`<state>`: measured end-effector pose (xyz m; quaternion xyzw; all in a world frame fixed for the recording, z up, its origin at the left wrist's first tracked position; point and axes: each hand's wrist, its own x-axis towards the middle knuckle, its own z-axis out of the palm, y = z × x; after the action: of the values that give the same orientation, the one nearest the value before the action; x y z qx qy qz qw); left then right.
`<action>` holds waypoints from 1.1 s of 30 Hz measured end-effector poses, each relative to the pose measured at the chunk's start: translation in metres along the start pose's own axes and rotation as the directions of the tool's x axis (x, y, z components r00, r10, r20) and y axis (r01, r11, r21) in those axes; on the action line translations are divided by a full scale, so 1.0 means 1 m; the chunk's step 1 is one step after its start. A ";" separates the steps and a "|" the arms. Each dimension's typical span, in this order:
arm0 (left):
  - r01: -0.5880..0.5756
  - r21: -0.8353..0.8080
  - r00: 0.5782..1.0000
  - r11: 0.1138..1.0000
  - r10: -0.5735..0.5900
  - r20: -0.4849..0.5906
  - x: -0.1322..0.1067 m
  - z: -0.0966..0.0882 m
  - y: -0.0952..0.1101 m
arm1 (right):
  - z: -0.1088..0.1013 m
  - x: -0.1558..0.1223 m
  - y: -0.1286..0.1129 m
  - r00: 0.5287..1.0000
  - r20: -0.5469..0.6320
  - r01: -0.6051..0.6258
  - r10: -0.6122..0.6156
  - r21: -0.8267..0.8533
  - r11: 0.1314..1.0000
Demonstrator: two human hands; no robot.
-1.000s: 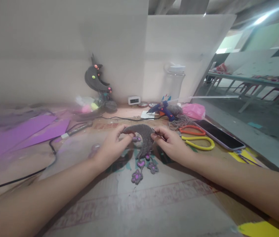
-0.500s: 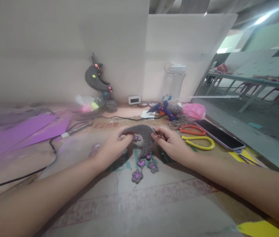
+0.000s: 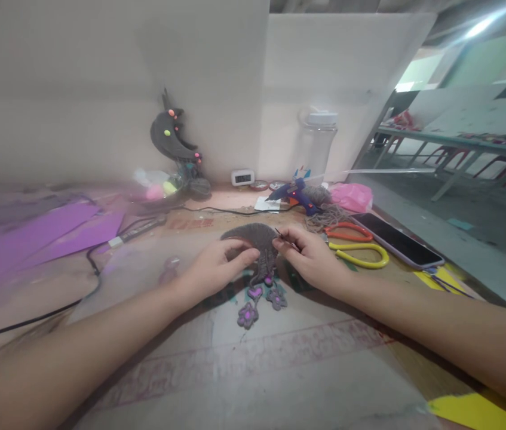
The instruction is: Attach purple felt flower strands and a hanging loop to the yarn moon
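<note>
A grey yarn-covered crescent moon (image 3: pixel 256 234) is held just above the table in front of me. My left hand (image 3: pixel 221 266) is closed on its left part, the thumb lying across the inner curve. At the right edge, my right hand (image 3: pixel 309 254) pinches a thin dark pointed thing (image 3: pixel 278 233), too small to name, with its fingertips close against the yarn. From the crescent's lower tip hang a purple-centred heart (image 3: pixel 255 293) and two grey flowers with purple middles, one of them a larger flower (image 3: pixel 247 315). My curled fingers are partly hidden.
Right of my hands lie a blue glue gun (image 3: pixel 295 194), grey yarn (image 3: pixel 322 216), scissors with yellow and orange handles (image 3: pixel 362 255) and a phone (image 3: pixel 398 242). Behind stand a small clock (image 3: pixel 242 177), a bottle (image 3: pixel 318 146) and another crescent (image 3: pixel 167 134). Purple sheets (image 3: pixel 60 236) and a cable lie left.
My left thumb and fingers have moved right over the crescent's inner curve. The right hand stays at the right edge. The view has shifted slightly.
</note>
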<state>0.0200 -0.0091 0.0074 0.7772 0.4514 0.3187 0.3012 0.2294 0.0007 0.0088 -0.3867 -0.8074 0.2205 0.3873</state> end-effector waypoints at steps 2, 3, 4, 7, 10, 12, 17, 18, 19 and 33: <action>-0.004 0.044 1.000 0.999 0.003 0.013 -0.001 0.000 0.001 | 0.000 0.000 -0.001 0.999 0.031 -0.016 0.015 0.023 1.000; -0.004 0.069 1.000 0.998 0.003 0.006 -0.002 0.000 0.002 | 0.000 0.000 -0.001 0.998 0.054 -0.034 0.032 0.035 0.999; -0.003 0.088 1.000 0.996 0.004 -0.008 -0.002 0.000 0.003 | 0.000 0.000 -0.001 0.996 0.080 -0.053 0.049 0.044 0.998; -0.002 0.109 0.999 0.994 0.007 -0.050 -0.002 0.000 0.007 | 0.001 -0.001 -0.002 0.987 0.140 -0.094 0.086 0.053 0.994; 0.025 0.101 0.997 0.995 -0.018 -0.071 -0.002 -0.001 0.011 | 0.002 -0.002 -0.003 0.986 0.139 -0.101 0.097 0.022 0.995; 0.019 0.096 0.998 0.995 -0.012 -0.069 -0.002 -0.001 0.011 | 0.001 -0.002 -0.004 0.986 0.134 -0.096 0.095 0.002 0.995; 0.025 0.091 0.999 0.995 -0.023 -0.026 -0.003 0.000 0.008 | 0.002 -0.002 -0.007 0.987 0.133 -0.084 0.088 -0.039 0.996; 0.042 0.092 0.999 0.995 -0.040 -0.024 -0.003 0.000 0.008 | 0.003 -0.002 -0.007 0.988 0.128 -0.083 0.088 -0.046 0.996; 0.050 0.094 0.999 0.994 -0.048 -0.026 -0.003 0.000 0.007 | 0.003 -0.002 -0.008 0.988 0.125 -0.081 0.087 -0.052 0.995; 0.001 0.133 0.988 0.991 0.019 -0.153 -0.001 -0.002 0.003 | -0.013 -0.010 0.004 0.933 0.158 0.361 -0.324 -0.401 0.842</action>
<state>0.0195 -0.0113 0.0110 0.7705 0.4901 0.3485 0.2115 0.2453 -0.0045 0.0093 -0.3012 -0.9074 -0.0166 0.2927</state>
